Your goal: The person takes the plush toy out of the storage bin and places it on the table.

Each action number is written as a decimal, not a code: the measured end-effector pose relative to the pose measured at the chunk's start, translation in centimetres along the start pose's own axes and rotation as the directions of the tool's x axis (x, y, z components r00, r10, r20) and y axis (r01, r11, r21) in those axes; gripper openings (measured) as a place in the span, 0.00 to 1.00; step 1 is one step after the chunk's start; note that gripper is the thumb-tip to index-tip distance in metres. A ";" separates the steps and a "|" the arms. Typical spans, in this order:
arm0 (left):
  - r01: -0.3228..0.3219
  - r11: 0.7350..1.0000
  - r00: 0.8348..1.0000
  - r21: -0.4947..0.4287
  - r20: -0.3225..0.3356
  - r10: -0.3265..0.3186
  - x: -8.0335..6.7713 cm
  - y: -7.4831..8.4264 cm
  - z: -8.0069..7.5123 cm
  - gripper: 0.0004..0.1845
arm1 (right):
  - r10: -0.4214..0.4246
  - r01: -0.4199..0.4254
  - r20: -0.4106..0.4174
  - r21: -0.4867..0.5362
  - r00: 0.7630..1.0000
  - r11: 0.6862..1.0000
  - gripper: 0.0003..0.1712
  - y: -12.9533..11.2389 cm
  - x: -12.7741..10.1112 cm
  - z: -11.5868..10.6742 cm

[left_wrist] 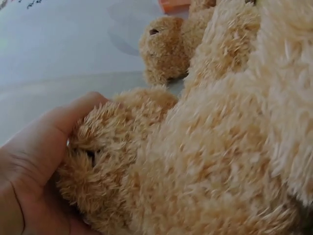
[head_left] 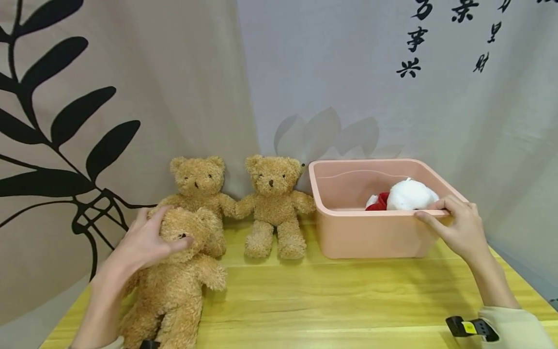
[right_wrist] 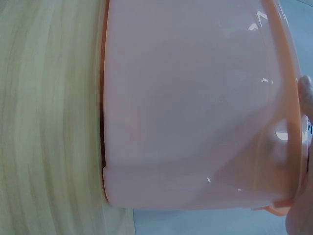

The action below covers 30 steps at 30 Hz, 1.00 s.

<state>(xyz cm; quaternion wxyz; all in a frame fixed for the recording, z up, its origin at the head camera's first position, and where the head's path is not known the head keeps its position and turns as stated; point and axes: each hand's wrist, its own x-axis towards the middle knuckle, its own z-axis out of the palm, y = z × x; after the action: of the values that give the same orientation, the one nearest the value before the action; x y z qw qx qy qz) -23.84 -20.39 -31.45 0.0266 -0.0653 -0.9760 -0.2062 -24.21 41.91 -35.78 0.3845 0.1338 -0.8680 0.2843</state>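
Three teddy bears share the left half of the tabletop (head_left: 331,295). The nearest bear (head_left: 174,286) stands at the front left, its back to the camera, and the left hand (head_left: 146,242) grips its head, fingers curled over the top and the thumb pressed across the near side (the left wrist view shows the thumb (left_wrist: 58,127) lying against the fuzzy head (left_wrist: 112,156)). Right behind it sits the second bear (head_left: 198,186), partly hidden by the held one, facing forward against the curtain (head_left: 131,72). The third bear (head_left: 272,203) sits just to the right of the second, its paw touching the second bear's paw, legs stretched out on the wood.

Beside the third bear, close to its other arm, stands a pink plastic tub (head_left: 370,232). The right hand (head_left: 457,225) holds the tub at its front right corner, fingers laid over the rim and curled around it. Inside the tub, towards its right side, lies a white soft toy (head_left: 411,194) with a red part (head_left: 380,202) on its left. In the right wrist view the tub's wall (right_wrist: 195,107) fills the frame, standing on the light wood.

Behind everything hangs the curtain, printed with black leaves on the left and black characters at the upper right.
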 end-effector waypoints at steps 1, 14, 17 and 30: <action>0.002 1.000 1.000 -0.006 -0.014 -0.002 0.1 0.0 0.1 0.62 | 0.004 -0.004 0.002 0.000 1.000 1.000 0.15 0.0 0.0 0.0; 0.102 0.994 0.994 -0.048 0.055 -0.099 0.2 1.0 -0.2 0.63 | -0.001 0.001 -0.003 -0.005 1.000 1.000 0.14 0.0 0.0 0.0; 0.096 0.995 0.994 -0.028 0.062 -0.094 -0.2 1.5 -0.4 0.61 | -0.002 0.002 -0.004 -0.007 1.000 1.000 0.15 -0.1 0.0 0.0; -0.048 0.998 0.999 0.045 0.004 0.048 -0.7 5.4 -1.4 0.42 | 0.001 -0.001 -0.014 -0.003 1.000 1.000 0.15 -0.1 0.0 0.0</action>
<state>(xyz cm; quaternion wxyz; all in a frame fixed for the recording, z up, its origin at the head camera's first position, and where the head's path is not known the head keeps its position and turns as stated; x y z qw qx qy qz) -22.41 -16.14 -28.10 0.0318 -0.0885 -0.9786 -0.1832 -24.18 41.77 -35.75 0.3906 0.1309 -0.8658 0.2841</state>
